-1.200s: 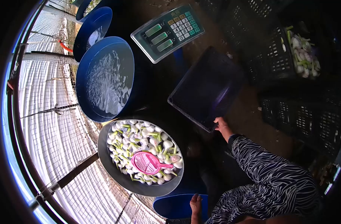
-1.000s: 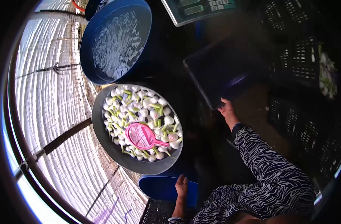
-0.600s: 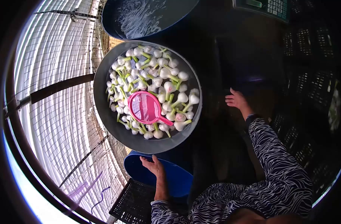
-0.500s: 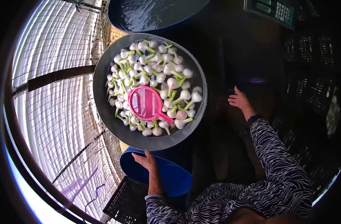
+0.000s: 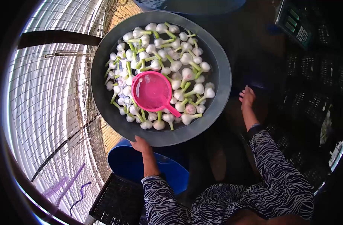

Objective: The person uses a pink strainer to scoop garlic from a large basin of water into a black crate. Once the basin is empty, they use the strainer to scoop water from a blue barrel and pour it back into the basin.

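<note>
A wide grey tub [image 5: 115,133] holds many white garlic bulbs [image 5: 186,74] with short green stems, floating in water. Among them floats a pink plastic strainer [image 5: 152,92], its handle pointing to the lower right. My left hand [image 5: 142,144] is at the tub's near rim, its fingers bent against the edge and partly hidden. To the right of the tub, my right hand [image 5: 247,97] hangs in the air with loosely spread fingers, touching nothing.
Below the tub stands a blue barrel [image 5: 167,170], with a black crate [image 5: 117,200] beside it. Another blue container of water [image 5: 190,5] is at the top. A keypad scale [image 5: 295,24] and stacked dark crates [image 5: 310,97] line the right. Wire mesh [image 5: 55,90] covers the left wall.
My left hand has gone from open beside the tub to holding its rim. The tub appears larger and higher as the view shifted. My right hand remains free, its fingers slightly more bent.
</note>
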A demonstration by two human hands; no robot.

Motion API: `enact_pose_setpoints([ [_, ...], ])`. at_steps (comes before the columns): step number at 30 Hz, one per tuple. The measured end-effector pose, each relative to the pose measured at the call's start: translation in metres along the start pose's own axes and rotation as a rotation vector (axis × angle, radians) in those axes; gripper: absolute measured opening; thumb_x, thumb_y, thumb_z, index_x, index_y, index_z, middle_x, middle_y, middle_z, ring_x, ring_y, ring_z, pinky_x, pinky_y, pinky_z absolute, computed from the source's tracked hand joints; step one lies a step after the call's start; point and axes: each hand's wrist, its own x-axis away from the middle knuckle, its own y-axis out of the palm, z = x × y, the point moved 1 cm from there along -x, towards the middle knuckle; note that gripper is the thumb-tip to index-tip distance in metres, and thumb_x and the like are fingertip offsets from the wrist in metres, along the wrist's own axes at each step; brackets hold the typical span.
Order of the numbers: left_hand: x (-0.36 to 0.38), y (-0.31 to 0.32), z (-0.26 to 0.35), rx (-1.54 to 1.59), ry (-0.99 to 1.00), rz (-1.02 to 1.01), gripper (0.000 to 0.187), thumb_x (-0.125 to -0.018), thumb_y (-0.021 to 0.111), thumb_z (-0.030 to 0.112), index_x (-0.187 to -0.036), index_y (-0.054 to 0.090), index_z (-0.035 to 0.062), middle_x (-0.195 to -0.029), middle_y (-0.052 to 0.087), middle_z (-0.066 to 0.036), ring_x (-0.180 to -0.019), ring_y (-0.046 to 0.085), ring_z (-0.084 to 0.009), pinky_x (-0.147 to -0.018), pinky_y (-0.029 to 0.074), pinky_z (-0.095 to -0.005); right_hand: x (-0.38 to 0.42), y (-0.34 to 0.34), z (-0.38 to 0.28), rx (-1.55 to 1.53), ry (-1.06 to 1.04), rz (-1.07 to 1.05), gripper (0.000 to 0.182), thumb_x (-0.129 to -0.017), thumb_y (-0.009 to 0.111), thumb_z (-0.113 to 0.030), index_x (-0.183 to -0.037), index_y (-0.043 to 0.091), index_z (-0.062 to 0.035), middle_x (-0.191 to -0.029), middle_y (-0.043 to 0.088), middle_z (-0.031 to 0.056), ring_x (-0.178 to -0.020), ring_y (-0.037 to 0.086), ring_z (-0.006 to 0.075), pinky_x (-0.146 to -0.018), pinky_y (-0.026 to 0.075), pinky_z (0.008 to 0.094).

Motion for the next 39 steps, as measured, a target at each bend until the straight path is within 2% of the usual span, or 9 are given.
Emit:
enact_pose_setpoints([
  [3,-0.014,0.002,-0.007,0.239,-0.414,-0.081,0.026,-0.086,0.051,0.015,-0.104,0.058,-0.0017,-0.098,0.061,-0.014,-0.083,0.061,-0.0241,-0.072,0.051,-0.0367,0.076,0.002,-0.066,0.033,-0.660,-0.109,0.016,-0.089,0.057,-0.015,-0.100,0.063,-0.0055,-0.081,0.057,-0.0028,-0.071,0.052,0.0040,-0.057,0.041,0.0198],
  [9,-0.023,0.001,-0.035,0.160,-0.418,0.042,0.023,-0.086,0.051,0.013,-0.097,0.060,-0.0045,-0.090,0.063,-0.014,-0.075,0.062,-0.0251,-0.065,0.051,-0.0380,0.164,0.141,-0.089,0.535,-0.335,-0.765,0.027,-0.075,0.068,-0.017,-0.097,0.065,0.0000,-0.062,0.057,0.0006,-0.059,0.053,0.0070,-0.053,0.042,0.0252],
  [13,-0.002,0.012,0.002,0.049,-0.379,0.169,0.027,-0.085,0.053,0.014,-0.099,0.061,-0.0080,-0.089,0.065,-0.017,-0.073,0.062,-0.0263,-0.064,0.050,-0.0380,0.114,0.232,-0.019,1.037,-0.981,-0.446,0.035,-0.074,0.064,-0.036,-0.092,0.067,-0.0061,-0.076,0.066,0.0131,-0.070,0.063,0.0288,-0.066,0.048,0.0406],
  [16,0.002,0.010,0.011,-0.056,-0.390,0.212,0.027,-0.083,0.057,0.010,-0.101,0.061,-0.0096,-0.092,0.065,-0.019,-0.074,0.063,-0.0292,-0.064,0.050,-0.0398,0.114,0.251,-0.021,1.311,-0.605,-0.602,0.032,-0.073,0.064,-0.038,-0.086,0.069,-0.0095,-0.086,0.067,0.0155,-0.083,0.063,0.0325,-0.074,0.048,0.0434],
  [23,0.000,0.011,-0.003,-0.154,-0.338,0.189,0.028,-0.082,0.057,0.011,-0.100,0.061,-0.0098,-0.094,0.065,-0.021,-0.077,0.064,-0.0321,-0.065,0.049,-0.0419,0.142,0.245,-0.053,0.579,-1.147,-0.595,0.016,-0.078,0.060,-0.016,-0.091,0.067,-0.0097,-0.085,0.066,0.0139,-0.079,0.063,0.0314,-0.069,0.049,0.0406],
  [27,0.009,0.009,0.024,-0.172,-0.360,0.234,0.028,-0.081,0.057,0.011,-0.099,0.061,-0.0102,-0.093,0.065,-0.022,-0.077,0.063,-0.0323,-0.065,0.049,-0.0419,0.140,0.289,-0.114,1.252,-1.091,-0.585,0.027,-0.078,0.051,-0.006,-0.100,0.065,-0.0148,-0.087,0.065,0.0137,-0.083,0.062,0.0330,-0.069,0.048,0.0442],
  [33,0.009,0.010,0.022,-0.147,-0.361,0.241,0.029,-0.082,0.058,0.012,-0.098,0.060,-0.0119,-0.093,0.065,-0.022,-0.077,0.063,-0.0329,-0.067,0.049,-0.0414,0.084,0.323,-0.099,1.393,-1.475,-0.757,0.019,-0.078,0.052,-0.009,-0.093,0.063,-0.0087,-0.080,0.064,0.0165,-0.075,0.064,0.0307,-0.062,0.049,0.0422],
  [36,0.005,0.010,0.014,-0.183,-0.367,0.248,0.030,-0.082,0.058,0.012,-0.100,0.060,-0.0120,-0.094,0.065,-0.023,-0.078,0.063,-0.0340,-0.068,0.049,-0.0412,0.064,0.310,-0.106,0.927,-0.947,-0.697,0.013,-0.079,0.054,-0.008,-0.086,0.065,-0.0084,-0.083,0.065,0.0139,-0.075,0.064,0.0301,-0.064,0.050,0.0410],
  [39,0.005,0.009,0.017,-0.275,-0.320,0.231,0.030,-0.082,0.058,0.012,-0.100,0.060,-0.0117,-0.096,0.064,-0.024,-0.080,0.064,-0.0353,-0.070,0.049,-0.0415,0.068,0.274,-0.133,0.232,-0.341,-0.860,0.008,-0.084,0.057,-0.009,-0.088,0.060,-0.0026,-0.076,0.061,0.0045,-0.061,0.060,0.0107,-0.047,0.046,0.0241],
])
